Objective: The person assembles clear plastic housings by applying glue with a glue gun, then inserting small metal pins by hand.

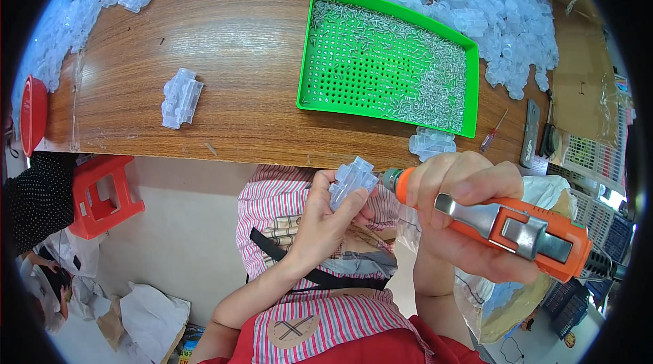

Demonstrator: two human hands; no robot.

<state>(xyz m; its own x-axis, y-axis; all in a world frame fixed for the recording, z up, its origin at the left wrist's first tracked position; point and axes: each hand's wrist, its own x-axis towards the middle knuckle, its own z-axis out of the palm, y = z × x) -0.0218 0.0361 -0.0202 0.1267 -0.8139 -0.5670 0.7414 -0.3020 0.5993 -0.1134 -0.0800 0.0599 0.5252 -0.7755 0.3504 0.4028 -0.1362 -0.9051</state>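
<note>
Just off the table's front edge, my left hand (325, 218) pinches a clear plastic part (352, 182) made of joined rounded sections. My right hand (462, 207) is wrapped around an orange electric screwdriver (537, 235) with a metal lever along its side. The tool's tip points left and meets, or nearly meets, the right side of the part; the exact contact is too small to tell. Beyond my hands, a green perforated tray (391, 116) holds many small silver screws (442, 95), heaped mostly along its far and right sides.
Piles of similar clear parts (469, 3) cover the table's far right and far left. Single parts lie left of centre (181, 98) and by the tray's near edge (432, 143). A small screwdriver (493, 131) rests rightward. A red stool (102, 194) stands at left, beside another person.
</note>
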